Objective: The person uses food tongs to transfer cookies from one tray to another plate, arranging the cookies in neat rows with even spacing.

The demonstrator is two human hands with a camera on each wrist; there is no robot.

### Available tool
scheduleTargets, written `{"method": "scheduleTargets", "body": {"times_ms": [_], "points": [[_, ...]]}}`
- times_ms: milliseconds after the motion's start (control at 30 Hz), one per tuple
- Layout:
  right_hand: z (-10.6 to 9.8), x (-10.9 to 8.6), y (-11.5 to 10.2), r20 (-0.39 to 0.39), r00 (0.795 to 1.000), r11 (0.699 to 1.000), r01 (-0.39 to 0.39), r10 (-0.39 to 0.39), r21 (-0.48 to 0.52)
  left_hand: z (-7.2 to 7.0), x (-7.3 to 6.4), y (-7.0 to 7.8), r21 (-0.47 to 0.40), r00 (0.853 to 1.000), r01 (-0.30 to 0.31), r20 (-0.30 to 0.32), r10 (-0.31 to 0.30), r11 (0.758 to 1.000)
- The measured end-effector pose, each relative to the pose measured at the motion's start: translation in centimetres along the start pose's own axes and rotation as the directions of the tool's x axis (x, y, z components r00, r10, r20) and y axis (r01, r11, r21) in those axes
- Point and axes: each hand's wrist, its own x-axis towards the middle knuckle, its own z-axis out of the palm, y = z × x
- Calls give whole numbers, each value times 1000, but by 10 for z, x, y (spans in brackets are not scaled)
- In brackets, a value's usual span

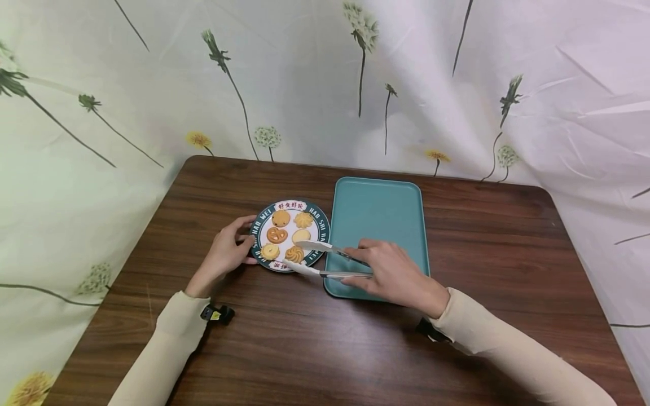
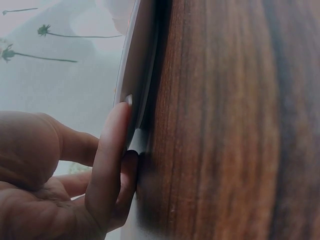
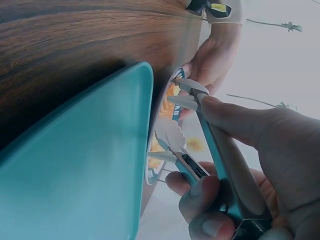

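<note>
My left hand (image 1: 227, 248) holds the left rim of a round plate (image 1: 325, 226), white with a dark green lettered border. In the left wrist view, its fingers (image 2: 111, 160) reach the plate's edge and underside. Several cookies lie on the plate, among them a pretzel-shaped cookie (image 1: 276, 235), a pale round cookie (image 1: 302, 235) and a swirled cookie (image 1: 294, 254). My right hand (image 1: 396, 276) grips kitchen tongs (image 1: 317, 246) with pale tips and dark handles. The tong arms are spread, tips over the plate's lower right, on either side of the swirled cookie in the head view.
A teal rectangular tray (image 1: 378, 208) lies right beside the plate, partly under my right hand in the head view. Both rest on a dark wooden table (image 1: 315, 344). Behind the table's far edge hangs a white curtain (image 1: 315, 84) printed with dandelions.
</note>
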Motion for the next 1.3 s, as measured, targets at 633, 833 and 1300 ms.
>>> {"method": "scheduleTargets", "body": {"times_ms": [633, 833, 1300], "points": [[-25, -19, 28, -183, 975, 992, -124, 124, 14, -2, -2, 4, 6, 1000, -1, 3, 1, 1000], [-29, -30, 50, -280, 943, 982, -189, 178, -12, -1, -2, 4, 14, 1000, 13, 2, -13, 1000], [-30, -59, 105, -470, 801, 922, -378, 370, 81, 0, -1, 3, 22, 1000, 8, 2, -9, 1000]]}}
